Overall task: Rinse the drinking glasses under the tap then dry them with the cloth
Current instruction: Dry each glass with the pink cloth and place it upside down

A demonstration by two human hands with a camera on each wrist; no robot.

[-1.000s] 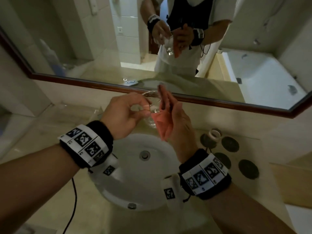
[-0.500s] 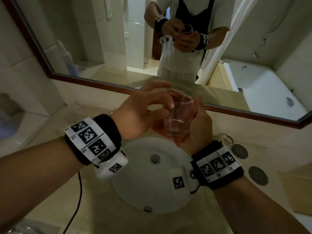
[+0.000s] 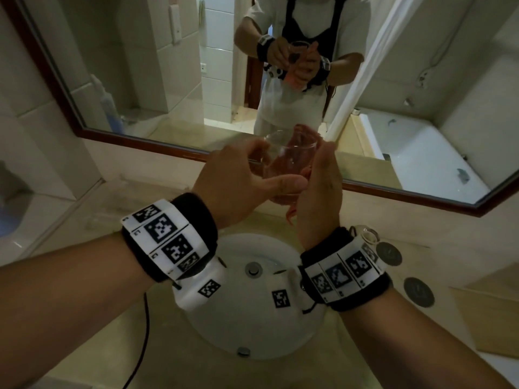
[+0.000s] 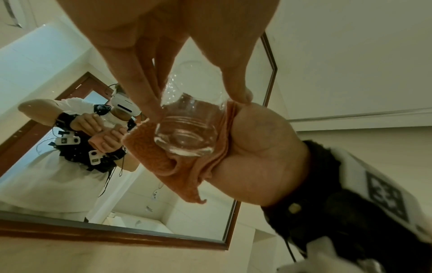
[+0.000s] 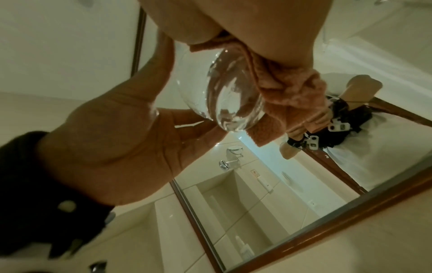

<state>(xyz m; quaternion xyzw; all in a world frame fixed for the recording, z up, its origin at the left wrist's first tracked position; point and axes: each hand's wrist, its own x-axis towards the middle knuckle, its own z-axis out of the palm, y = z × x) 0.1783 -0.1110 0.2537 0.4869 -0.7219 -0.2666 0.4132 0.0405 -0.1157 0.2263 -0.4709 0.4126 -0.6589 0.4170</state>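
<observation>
I hold the drinking glass (image 3: 290,161) in the air above the sink (image 3: 252,318), just in front of the mirror frame (image 3: 157,146). My left hand (image 3: 238,178) grips it from the left, fingers (image 4: 149,86) curled round the upper wall and thumb stretched across the near side. My right hand (image 3: 320,192) cups its right side through the orange cloth (image 4: 163,158), fingers curled, pressing the cloth against the wall; a fold of it seems to reach over the rim. The glass stands roughly upright, tipped slightly toward me, mouth up. Droplets cling to it, so drying is under way, I judge. Turning it against the cloth is next; below it only the sink. Another glass (image 3: 368,236) stands on the tabletop (image 3: 463,262) right of the sink.
</observation>
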